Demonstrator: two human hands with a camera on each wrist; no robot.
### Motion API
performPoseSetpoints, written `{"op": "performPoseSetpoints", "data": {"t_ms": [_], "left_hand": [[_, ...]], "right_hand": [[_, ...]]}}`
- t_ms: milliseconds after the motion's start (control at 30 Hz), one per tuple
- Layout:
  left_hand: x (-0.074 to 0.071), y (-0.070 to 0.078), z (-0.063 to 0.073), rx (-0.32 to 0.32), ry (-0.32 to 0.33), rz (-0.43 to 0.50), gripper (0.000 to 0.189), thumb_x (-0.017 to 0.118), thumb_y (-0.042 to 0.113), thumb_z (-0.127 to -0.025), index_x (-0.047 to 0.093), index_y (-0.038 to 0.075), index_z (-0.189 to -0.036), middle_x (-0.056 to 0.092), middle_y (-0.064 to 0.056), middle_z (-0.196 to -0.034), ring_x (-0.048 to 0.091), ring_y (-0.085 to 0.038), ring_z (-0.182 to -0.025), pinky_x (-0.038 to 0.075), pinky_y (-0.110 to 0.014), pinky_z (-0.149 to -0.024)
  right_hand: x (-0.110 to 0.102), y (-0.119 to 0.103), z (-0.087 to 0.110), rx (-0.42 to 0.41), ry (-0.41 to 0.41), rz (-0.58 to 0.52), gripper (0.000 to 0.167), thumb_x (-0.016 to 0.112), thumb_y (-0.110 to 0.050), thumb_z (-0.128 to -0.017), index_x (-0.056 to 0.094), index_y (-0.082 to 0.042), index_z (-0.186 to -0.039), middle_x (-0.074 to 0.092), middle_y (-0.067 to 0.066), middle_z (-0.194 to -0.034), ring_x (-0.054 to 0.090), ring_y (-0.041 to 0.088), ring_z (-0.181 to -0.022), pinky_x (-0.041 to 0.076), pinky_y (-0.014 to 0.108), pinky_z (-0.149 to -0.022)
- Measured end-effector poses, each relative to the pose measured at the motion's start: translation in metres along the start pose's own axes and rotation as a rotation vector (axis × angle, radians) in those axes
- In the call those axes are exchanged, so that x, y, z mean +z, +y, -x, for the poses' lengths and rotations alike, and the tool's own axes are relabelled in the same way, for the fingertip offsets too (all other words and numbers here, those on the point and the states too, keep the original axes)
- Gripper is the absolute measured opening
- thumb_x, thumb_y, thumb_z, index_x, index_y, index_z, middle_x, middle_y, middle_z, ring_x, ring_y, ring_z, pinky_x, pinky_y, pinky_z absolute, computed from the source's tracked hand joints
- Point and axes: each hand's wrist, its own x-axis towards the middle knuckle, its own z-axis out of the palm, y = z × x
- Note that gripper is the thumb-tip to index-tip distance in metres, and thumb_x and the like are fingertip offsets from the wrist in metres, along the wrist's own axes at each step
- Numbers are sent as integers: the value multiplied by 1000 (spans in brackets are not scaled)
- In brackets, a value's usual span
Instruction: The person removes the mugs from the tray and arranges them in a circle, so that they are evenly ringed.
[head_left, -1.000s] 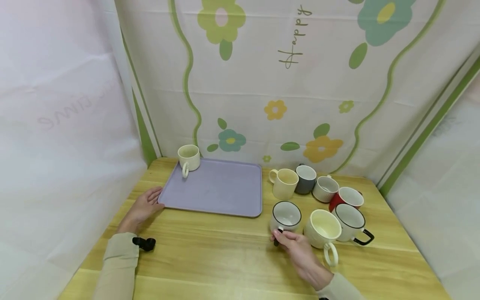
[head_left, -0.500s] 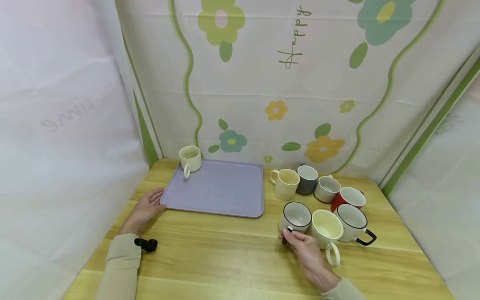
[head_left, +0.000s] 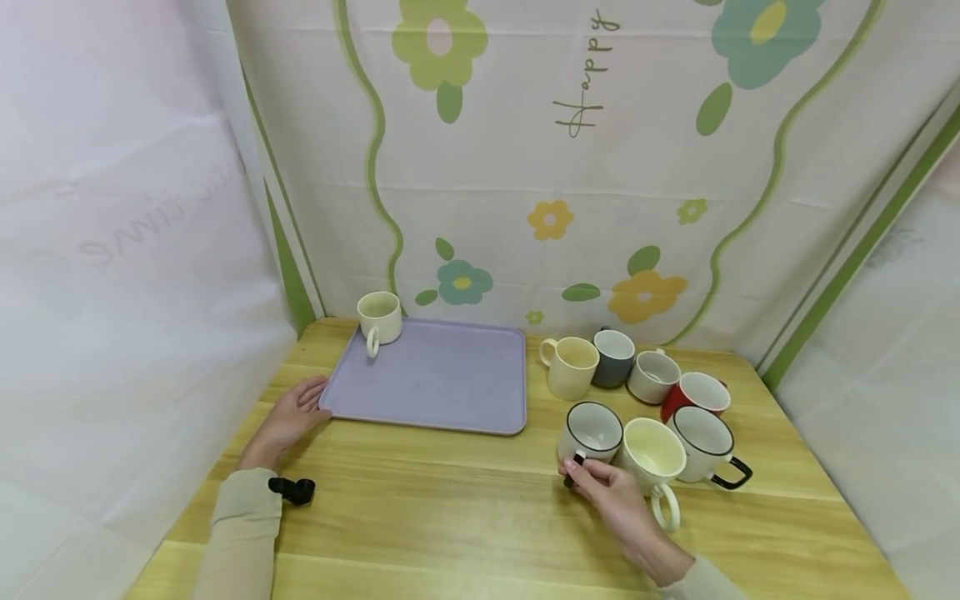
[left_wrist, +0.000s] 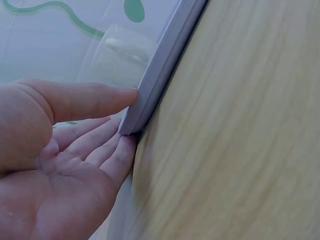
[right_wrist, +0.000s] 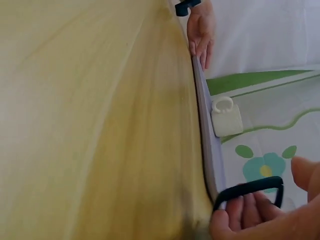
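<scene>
A white mug with a black rim (head_left: 592, 429) stands upright on the wooden table, right of the lavender tray (head_left: 431, 375). My right hand (head_left: 618, 500) holds its black handle (right_wrist: 252, 186); in the right wrist view the fingers lie at the handle and the thumb stands apart from it. Beside this hand is a pale yellow mug (head_left: 652, 450). At the tray's near left corner my left hand (head_left: 296, 412) rests with fingers extended, thumb tip against the tray's edge (left_wrist: 150, 82) in the left wrist view. A cream mug (head_left: 380, 317) stands at the tray's back left corner.
Behind the held mug stand a light yellow mug (head_left: 572, 371), a dark grey mug (head_left: 613, 371), a ribbed pale mug (head_left: 652, 385) and a red mug (head_left: 678, 404). Another black-rimmed white mug (head_left: 701, 454) sits at the right. Patterned curtains (head_left: 487, 167) enclose the table.
The black-rimmed mug in my right hand moved right, close beside the pale yellow mug, then stayed there over the last half second. My left hand keeps its place at the tray corner.
</scene>
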Motion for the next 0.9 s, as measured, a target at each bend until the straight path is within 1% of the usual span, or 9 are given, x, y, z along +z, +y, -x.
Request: {"op": "performPoseSetpoints", "data": {"t_ms": [100,200,300,367,500,600,700,767,900], "left_hand": [[0,-2,0,0,-1,-4,80,60,-3,-104,11,-5,-167,16,-31,-173,17,-47,-162,25,-56,-132],[0,-3,0,-5,-2,-14,80,60,-2,-104,12,-5,-167,17,-31,-173,18,-48,-162,27,-56,-131],[0,-4,0,-10,-4,-17,80,60,-1,-104,12,-5,-167,17,-31,-173,18,-48,-162,27,-56,-131],[0,-4,1,-12,-4,-14,80,60,-1,-104,12,-5,-167,17,-31,-173,18,-48,-162,27,-56,-131],[-1,-3,3,-13,-5,-11,80,60,-1,-104,11,-5,-167,16,-31,-173,17,-48,-162,25,-57,-132],[-2,-2,3,-10,-5,-4,80,59,-2,-104,10,-5,-167,15,-31,-173,17,-48,-162,24,-58,-132],[-2,-2,3,-11,-6,3,80,59,-2,-104,10,-5,-167,14,-31,-174,16,-48,-162,23,-57,-132],[-2,-1,2,-10,-6,7,80,59,-2,-104,10,-5,-167,14,-31,-174,16,-48,-162,24,-57,-132],[-1,0,0,-2,-7,7,79,59,-1,-105,11,-6,-167,16,-32,-173,17,-49,-161,26,-57,-131]], "right_hand": [[-9,-7,6,-44,-12,214,36,76,-40,-98,80,-10,-117,80,3,-117,68,6,-109,58,21,-93],[-22,-17,12,-118,-65,401,34,78,-41,-95,81,-14,-116,80,1,-114,71,8,-103,57,19,-84],[-38,-31,17,-207,-160,478,33,80,-39,-95,80,-11,-112,81,2,-106,73,8,-92,59,19,-75],[-46,-42,20,-273,-214,499,33,79,-37,-95,80,-8,-110,81,2,-103,73,8,-88,61,19,-72],[-50,-70,21,-386,-230,531,39,80,-39,-94,79,-5,-112,81,0,-100,75,9,-89,63,20,-76],[-43,-91,15,-450,-219,571,42,80,-42,-94,78,-7,-117,81,0,-107,76,11,-99,65,27,-85],[-29,-107,1,-510,-249,594,44,78,-45,-95,77,-10,-122,80,2,-117,75,17,-110,65,37,-95],[-15,-116,-11,-546,-296,583,44,78,-43,-96,76,-10,-125,79,6,-121,75,21,-114,64,44,-99],[18,-136,-39,-601,-398,582,47,76,-40,-98,73,-8,-132,77,9,-125,73,25,-118,62,46,-104]]}}
